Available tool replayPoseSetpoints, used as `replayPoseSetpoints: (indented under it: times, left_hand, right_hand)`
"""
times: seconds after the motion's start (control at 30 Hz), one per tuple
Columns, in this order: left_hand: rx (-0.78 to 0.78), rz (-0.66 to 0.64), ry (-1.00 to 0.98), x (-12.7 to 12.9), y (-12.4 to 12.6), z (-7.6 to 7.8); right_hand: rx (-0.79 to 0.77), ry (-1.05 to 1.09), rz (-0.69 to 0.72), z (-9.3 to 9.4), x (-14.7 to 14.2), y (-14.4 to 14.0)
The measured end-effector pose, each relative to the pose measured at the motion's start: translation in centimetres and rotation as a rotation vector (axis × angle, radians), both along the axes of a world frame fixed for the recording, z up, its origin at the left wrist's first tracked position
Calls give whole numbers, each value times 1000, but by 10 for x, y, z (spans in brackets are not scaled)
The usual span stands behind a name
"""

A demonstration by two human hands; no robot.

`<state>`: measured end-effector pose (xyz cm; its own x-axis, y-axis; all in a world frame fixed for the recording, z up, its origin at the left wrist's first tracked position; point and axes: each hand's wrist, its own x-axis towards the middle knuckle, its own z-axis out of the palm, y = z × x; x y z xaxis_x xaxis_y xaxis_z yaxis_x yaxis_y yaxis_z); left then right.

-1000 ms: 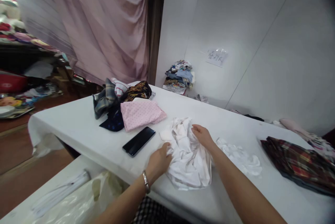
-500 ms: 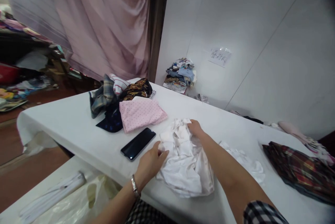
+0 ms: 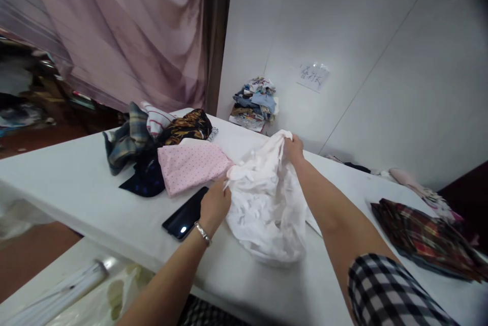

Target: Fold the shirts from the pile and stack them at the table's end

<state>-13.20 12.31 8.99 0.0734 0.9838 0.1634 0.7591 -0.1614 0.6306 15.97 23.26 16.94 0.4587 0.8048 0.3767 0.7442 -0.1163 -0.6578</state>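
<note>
A crumpled white garment (image 3: 267,204) hangs between my two hands, its lower part over the white table (image 3: 114,214). My left hand (image 3: 215,201) is closed on its left edge. Higher up and farther away, my right hand (image 3: 293,149) grips the top edge; some of its fingers are hidden behind the cloth. The exact kind of garment cannot be made out. Just left of my left hand lies a black phone (image 3: 185,214), partly covered by that hand. Beyond it rests a folded pink dotted cloth (image 3: 192,166).
Behind the pink cloth are a plaid garment (image 3: 131,138), a dark patterned one (image 3: 190,125) and a red-striped white one (image 3: 156,118). Folded dark red plaid cloth (image 3: 427,237) lies at the right. A clothes stack (image 3: 254,102) stands by the wall. A plastic bag (image 3: 114,295) sits lower left.
Both hands have lifted the white garment; its top edge is raised and spread, and it hangs more open. My left hand has moved up and away, now beside the phone. The view has shifted right.
</note>
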Motion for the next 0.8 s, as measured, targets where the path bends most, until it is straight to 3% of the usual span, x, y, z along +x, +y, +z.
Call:
replayPoseSetpoints:
  times: [0.13,0.27,0.43,0.53,0.67,0.8]
  left_hand:
    - [-25,-33,24,-1,-5,-10]
    - [41,-118,82,3,-26,-28]
    - [106,-177,153,6,-45,-40]
    - [154,-200,211,5,-48,-44]
    - [157,-217,235,-4,-44,-47]
    - [170,-164,169,-16,-40,-43]
  right_hand:
    - [-168,9,104,-13,8,-19]
    - [-398,-113,157,-41,22,-77]
    - [-546,-243,128,-81,17,-151]
    - [-545,-370,136,-91,11,-179]
    - [-399,-357,119,-81,2,-222]
    - [-280,-220,340,-72,-17,-282]
